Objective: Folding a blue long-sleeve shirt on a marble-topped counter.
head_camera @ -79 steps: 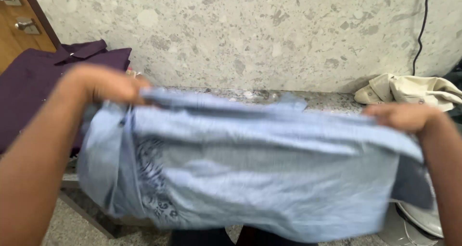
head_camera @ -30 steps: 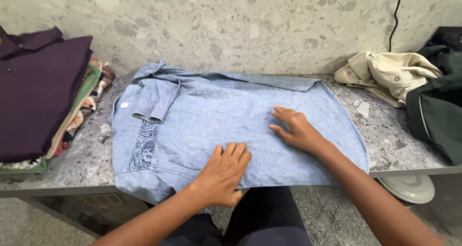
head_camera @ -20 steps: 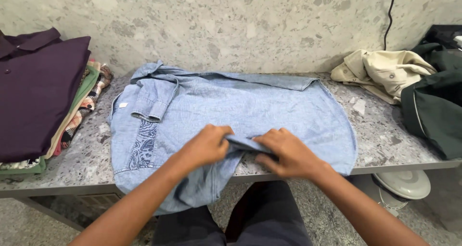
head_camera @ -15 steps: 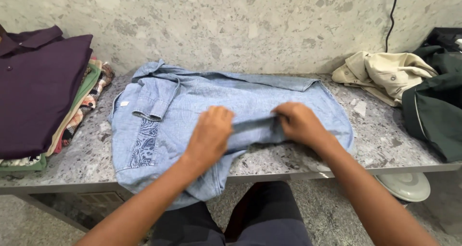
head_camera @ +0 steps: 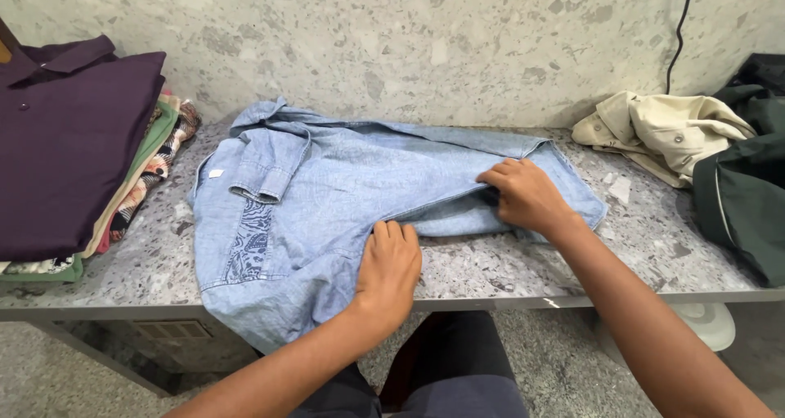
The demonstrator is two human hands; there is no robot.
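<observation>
A light blue denim shirt [head_camera: 343, 173] lies spread on a speckled stone counter [head_camera: 491, 271], collar to the left, one cuffed sleeve folded across it. Its lower part hangs over the front edge at the left. My left hand [head_camera: 389, 264] lies flat on the shirt near the counter's front edge, at the near end of a fold. My right hand [head_camera: 528, 194] sits further right with its fingers curled over the folded-up hem, holding it against the shirt's body.
A stack of folded clothes topped by a dark purple shirt [head_camera: 65, 132] stands at the left. At the right lie a crumpled cream garment [head_camera: 662, 132] and a dark green garment [head_camera: 744, 197]. A black cable [head_camera: 679, 34] runs down the wall. A white round object [head_camera: 707, 324] sits below the counter.
The shirt was held up, then laid flat and smoothed. Both hands pinched the near hem and carried it away from me; now the right part is folded over and the left hand has drawn back.
</observation>
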